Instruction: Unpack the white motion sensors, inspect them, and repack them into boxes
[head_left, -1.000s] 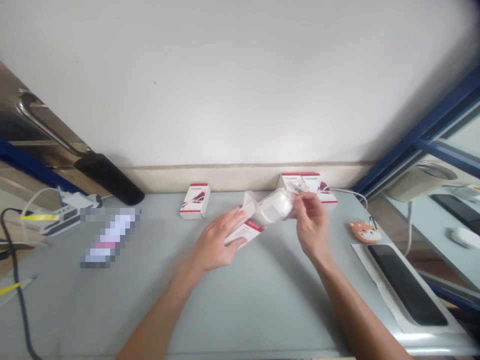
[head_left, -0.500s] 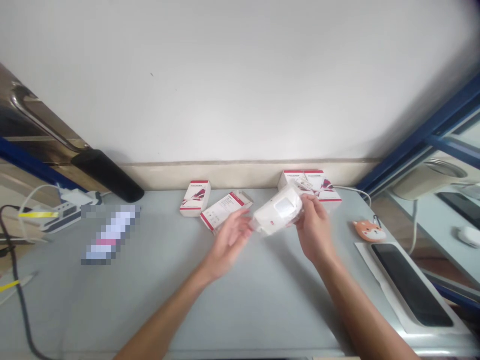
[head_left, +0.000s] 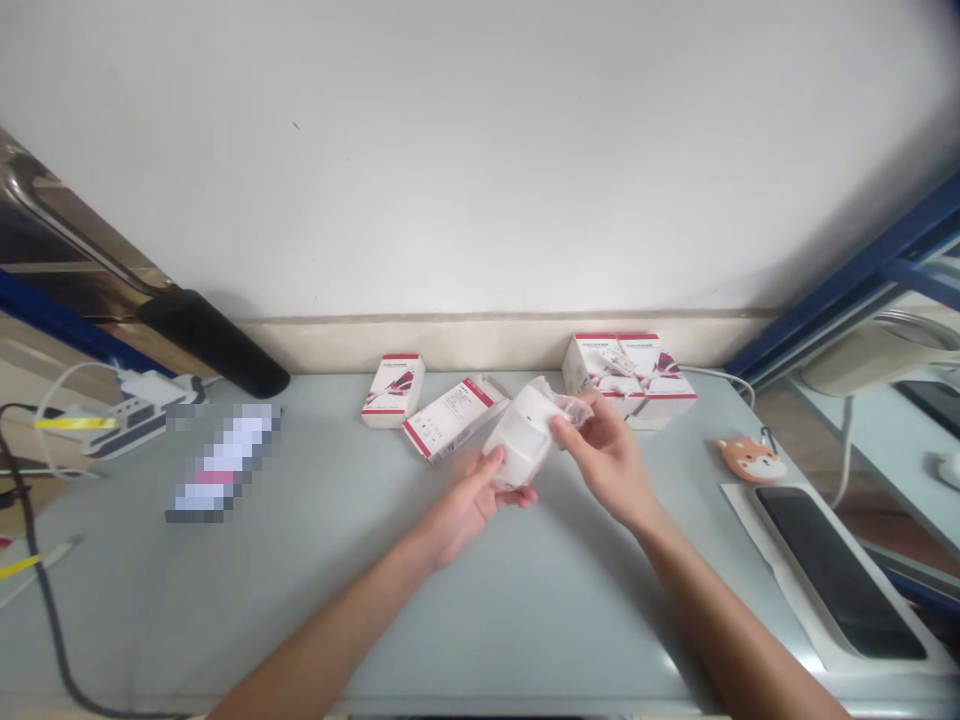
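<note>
A white motion detector [head_left: 525, 442] in a clear plastic bag [head_left: 576, 408] is held up above the middle of the table. My left hand [head_left: 476, 497] grips its lower left end, thumb on the front and fingers underneath. At the upper right, my right hand [head_left: 609, 455] is closed on the bag with the thumb against the detector's edge; some of its fingers are hidden behind. Behind the left hand lies a white and red box [head_left: 454, 418], and another small box [head_left: 392, 390] stands beside it.
Two more white and red boxes [head_left: 654, 375] stand by the wall, a small packet [head_left: 617, 361] on top. To the right are an orange animal-face case [head_left: 752, 459] and a dark phone-like slab [head_left: 840, 570]. A power strip [head_left: 142, 415] and black padded bar [head_left: 217, 342] are left.
My left hand has closed on the bagged detector, which has turned more upright and shifted slightly left. The right hand has moved a little left and holds the bag's upper end.
</note>
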